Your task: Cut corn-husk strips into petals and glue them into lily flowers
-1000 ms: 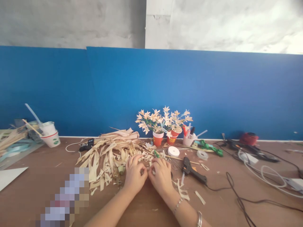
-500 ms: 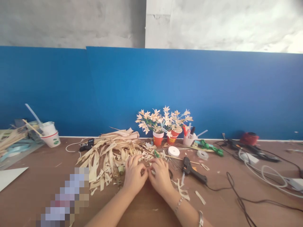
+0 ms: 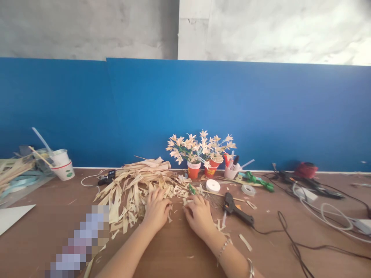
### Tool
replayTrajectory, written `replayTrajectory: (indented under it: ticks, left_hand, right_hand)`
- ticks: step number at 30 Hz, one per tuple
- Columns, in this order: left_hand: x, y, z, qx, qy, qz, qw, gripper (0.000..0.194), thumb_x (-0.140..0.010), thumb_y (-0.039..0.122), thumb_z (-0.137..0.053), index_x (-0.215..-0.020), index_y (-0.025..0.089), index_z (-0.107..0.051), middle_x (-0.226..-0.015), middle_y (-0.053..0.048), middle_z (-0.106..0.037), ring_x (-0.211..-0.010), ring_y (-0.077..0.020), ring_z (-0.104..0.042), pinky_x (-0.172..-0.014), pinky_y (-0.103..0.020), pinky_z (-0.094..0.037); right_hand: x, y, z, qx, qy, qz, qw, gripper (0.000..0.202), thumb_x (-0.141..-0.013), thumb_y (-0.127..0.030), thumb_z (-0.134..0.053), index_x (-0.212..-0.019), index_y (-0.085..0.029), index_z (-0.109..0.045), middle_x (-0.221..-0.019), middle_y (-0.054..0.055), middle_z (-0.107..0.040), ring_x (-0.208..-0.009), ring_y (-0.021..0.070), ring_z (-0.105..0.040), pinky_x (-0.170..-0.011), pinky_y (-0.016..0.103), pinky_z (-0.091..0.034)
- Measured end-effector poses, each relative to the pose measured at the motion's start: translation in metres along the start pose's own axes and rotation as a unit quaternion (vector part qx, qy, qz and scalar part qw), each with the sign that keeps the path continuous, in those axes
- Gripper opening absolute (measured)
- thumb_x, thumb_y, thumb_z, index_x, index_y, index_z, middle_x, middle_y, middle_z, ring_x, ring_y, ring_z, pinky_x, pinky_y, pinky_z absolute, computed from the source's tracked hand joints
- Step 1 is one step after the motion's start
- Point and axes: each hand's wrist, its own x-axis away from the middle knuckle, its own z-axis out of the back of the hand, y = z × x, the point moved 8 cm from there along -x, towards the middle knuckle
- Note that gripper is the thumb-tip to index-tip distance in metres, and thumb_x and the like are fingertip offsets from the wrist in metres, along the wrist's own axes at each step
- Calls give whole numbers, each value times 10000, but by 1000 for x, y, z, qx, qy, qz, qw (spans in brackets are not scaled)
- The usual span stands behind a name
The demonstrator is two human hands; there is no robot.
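Observation:
My left hand (image 3: 158,210) is above the near right edge of a pile of dried husk strips (image 3: 136,185). Its thumb and fingers are bent together, and a small pale piece of husk (image 3: 169,219) pokes out below the thumb. Across a short gap, my right hand (image 3: 198,215) is low over the table with its fingers curved down. Its thumb stands a little apart from them, and nothing shows between. Close to the right hand are a white tape roll (image 3: 213,186) and a black glue gun (image 3: 236,210).
Behind the hands, pale husk flowers (image 3: 189,144) stand in red paper cups (image 3: 193,172). A white cup of tools (image 3: 230,172) is beside them. Black cable (image 3: 292,243) and white cords (image 3: 327,216) run over the right of the brown table (image 3: 174,251). A blue panel (image 3: 185,104) closes the back.
My hands, fingertips together before, have moved apart. The left has shifted left toward the husk pile and the right slightly right. The small husk piece now shows under the left hand.

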Motion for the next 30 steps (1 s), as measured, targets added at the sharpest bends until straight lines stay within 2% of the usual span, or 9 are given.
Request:
replayTrajectory:
  ticks: [5, 9, 14, 19, 22, 26, 30]
  left_hand:
    - [1, -4, -6, -3, -20, 25, 999, 124, -745, 108, -553, -697, 202, -617, -1249, -83, -560, -1259, -328, -370, -1005, -572, -286]
    - [2, -4, -9, 0, -21, 18, 1000, 134, -752, 95, -529, -704, 193, -607, -1289, -99, -530, -1293, -327, -334, -1030, -577, -260]
    - [0, 14, 3, 4, 16, -28, 999, 159, -823, 127, -463, -753, 188, -592, -1347, -107, -471, -1335, -314, -263, -1053, -578, -240]
    - [1, 33, 11, 26, 37, -74, 996, 176, -834, 111, -439, -762, 195, -575, -1372, -80, -441, -1340, -292, -248, -1066, -575, -238]
    - [2, 35, 9, 44, 30, -74, 996, 166, -827, 111, -449, -781, 204, -578, -1383, -58, -430, -1342, -281, -244, -1064, -553, -265]
    - [3, 34, 8, 70, 25, -59, 995, 230, -788, 114, -488, -959, 223, -596, -1384, -69, -423, -1340, -279, -246, -1068, -543, -271]
    - [3, 34, 6, 80, 18, -58, 995, 165, -784, 126, -495, -850, 217, -617, -1345, -69, -462, -1318, -294, -283, -1056, -569, -270]
  right_hand:
    - [0, 3, 0, -7, 5, -10, 1000, 122, -793, -123, -567, -770, -219, -640, -999, 42, -633, -957, 225, -525, -788, 353, -332]
    - [0, 2, 0, -8, 14, -4, 1000, 128, -792, -122, -564, -774, -224, -641, -983, 41, -629, -952, 219, -532, -780, 340, -338]
    - [0, -1, 3, -53, 27, -8, 998, 129, -801, -150, -557, -825, -235, -651, -972, 45, -632, -942, 221, -549, -792, 345, -364]
    - [-2, -2, 2, -156, 35, -8, 987, 113, -811, -196, -541, -805, -222, -651, -952, 60, -633, -943, 216, -565, -809, 339, -413]
    - [-3, 1, 1, -205, 35, -14, 978, 139, -806, -169, -510, -731, -201, -623, -951, 71, -631, -946, 217, -568, -832, 349, -423]
    - [-4, 4, 1, -224, 38, -19, 974, 122, -798, -153, -511, -722, -192, -598, -948, 72, -630, -943, 210, -569, -839, 345, -426]
    - [-4, 1, 4, -220, 38, -5, 975, 128, -811, -145, -502, -739, -198, -593, -947, 64, -633, -945, 201, -569, -835, 334, -429]
